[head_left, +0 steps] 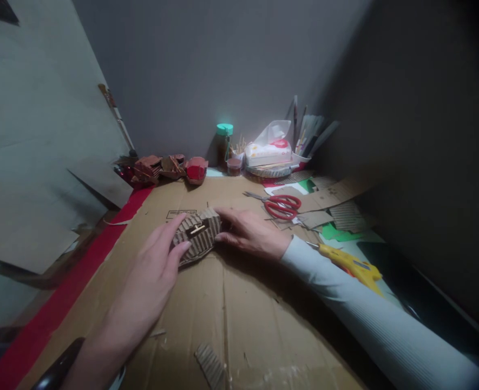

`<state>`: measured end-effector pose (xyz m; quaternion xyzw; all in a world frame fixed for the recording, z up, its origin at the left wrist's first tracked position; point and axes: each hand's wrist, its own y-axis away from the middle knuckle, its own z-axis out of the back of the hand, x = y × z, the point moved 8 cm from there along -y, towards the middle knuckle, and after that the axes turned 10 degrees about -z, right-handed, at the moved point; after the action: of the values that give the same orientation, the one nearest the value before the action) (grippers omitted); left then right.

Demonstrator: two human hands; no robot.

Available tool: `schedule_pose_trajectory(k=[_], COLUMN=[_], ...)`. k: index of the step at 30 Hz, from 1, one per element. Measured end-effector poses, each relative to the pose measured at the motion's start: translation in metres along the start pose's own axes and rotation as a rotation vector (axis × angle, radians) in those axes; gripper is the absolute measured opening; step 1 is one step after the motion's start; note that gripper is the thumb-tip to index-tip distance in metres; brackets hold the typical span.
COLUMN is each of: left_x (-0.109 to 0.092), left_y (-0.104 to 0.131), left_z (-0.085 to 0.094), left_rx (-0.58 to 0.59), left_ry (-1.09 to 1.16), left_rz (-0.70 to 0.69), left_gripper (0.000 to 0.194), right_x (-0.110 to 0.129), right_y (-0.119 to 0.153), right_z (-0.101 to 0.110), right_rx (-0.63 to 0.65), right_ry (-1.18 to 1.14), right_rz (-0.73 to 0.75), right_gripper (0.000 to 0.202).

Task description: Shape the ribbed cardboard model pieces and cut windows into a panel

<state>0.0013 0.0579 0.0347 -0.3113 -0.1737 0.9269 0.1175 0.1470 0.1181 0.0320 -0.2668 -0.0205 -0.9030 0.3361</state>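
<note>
Holding corrugated cardboard piece (pixel 202 244) between left hand (pixel 158 250) and right hand (pixel 255 232), at opposite sides. Located over cardboard sheet (pixel 259 319), left of and nearer than red-handled scissors (pixel 268 204). Advise pressing lightly and evenly, sparing ridges (pixel 207 238) and keeping fingertips (pixel 185 246) off central pale stick (pixel 197 229).

Light is dim, darkest on the wall (pixel 421 108) beyond and right of the right hand (pixel 251 232). Shadow lies beneath its sleeve (pixel 345 303); outer edges look blurred.

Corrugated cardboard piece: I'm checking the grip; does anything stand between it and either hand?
Nothing visible does: the left hand and right hand touch the corrugated cardboard piece directly. Red-handled scissors lie beyond the right hand.
</note>
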Motion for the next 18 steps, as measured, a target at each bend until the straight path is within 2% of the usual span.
schedule_pose_trajectory(k=[7,13,18], left_x=[-0.005,-0.009,-0.014], left_y=[-0.002,-0.003,-0.003], left_z=[0.003,0.002,0.002], left_rx=[-0.009,0.026,0.017], left_ry=[-0.007,0.007,0.012], left_rz=[-0.065,-0.106,-0.139], left_gripper=[0.049,0.047,0.043], right_x=[-0.001,-0.001,-0.003], right_y=[0.008,0.024,0.029], right_z=[0.000,0.000,0.000], right_rx=[-0.010,-0.047,-0.078], right_ry=[-0.006,0.012,0.001], right_rz=[-0.068,-0.135,-0.159], right_gripper=[0.039,0.028,0.030])
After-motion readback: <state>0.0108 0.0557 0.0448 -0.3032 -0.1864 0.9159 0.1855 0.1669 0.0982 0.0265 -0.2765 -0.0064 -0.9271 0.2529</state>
